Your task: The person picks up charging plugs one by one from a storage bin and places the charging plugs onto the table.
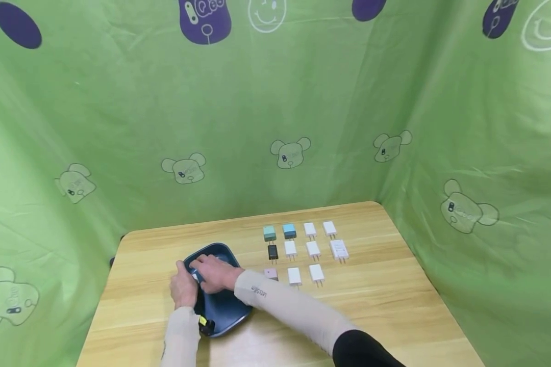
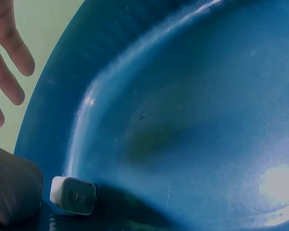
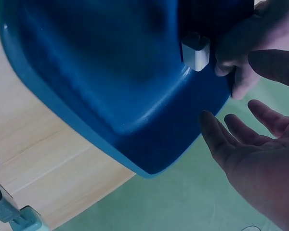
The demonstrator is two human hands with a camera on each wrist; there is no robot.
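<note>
A dark blue tray with raised sides sits at the left of the table. My left hand grips its left rim, thumb on the inside wall and fingers outside. Beside that thumb, inside the tray, is a white charger plug, also visible in the left wrist view. My right hand reaches over the tray towards this plug. In the right wrist view its fingers are spread and slightly bent, with nothing between them. The head view partly hides the plug behind the hands.
Right of the tray, several charger plugs lie in rows: a green one, a blue one, a black one, a pink one and white ones. Green curtains surround the wooden table.
</note>
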